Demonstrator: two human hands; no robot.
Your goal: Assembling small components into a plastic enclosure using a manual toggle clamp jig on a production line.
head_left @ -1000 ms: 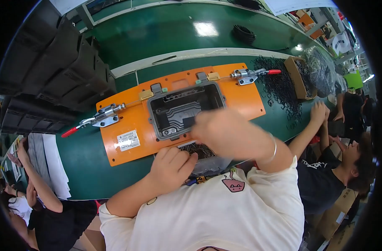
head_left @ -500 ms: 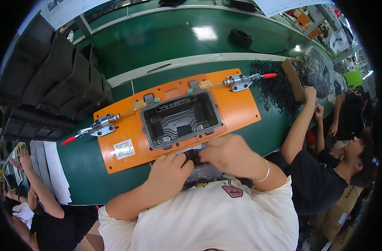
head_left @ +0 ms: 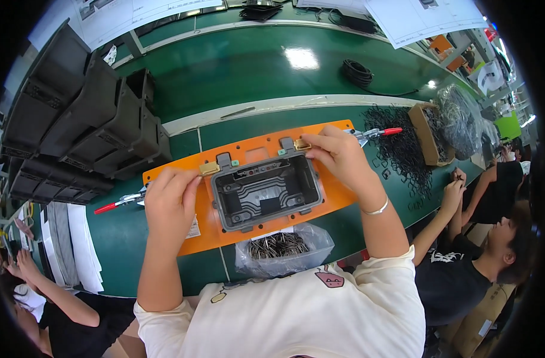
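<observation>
A grey plastic housing [head_left: 266,194], open at the top, sits in an orange fixture plate [head_left: 195,241]. My left hand [head_left: 170,200] is at the plate's left side, thumb and fingertips pinched together at the outer end of the left brass block [head_left: 209,169]. Across the housing, my right hand [head_left: 343,158] has its thumb and forefinger closed at the outer end of the right brass block [head_left: 302,144]. What either pinch holds is too small to make out. Just in front of the plate lies a clear plastic bag [head_left: 320,243] of thin metal pins [head_left: 278,245].
Toggle clamps with red handles [head_left: 392,130] stand at both plate ends. Dark bins [head_left: 99,119] are stacked at left. Black clips [head_left: 398,143] lie heaped beside a cardboard box [head_left: 424,134] at right. Co-workers are on both sides; one's hand [head_left: 454,190] is near the clips.
Both my hands have left the bag of pins and moved up and outward to the two brass blocks. The bag is now uncovered. The co-worker's hand at right has left the cardboard box.
</observation>
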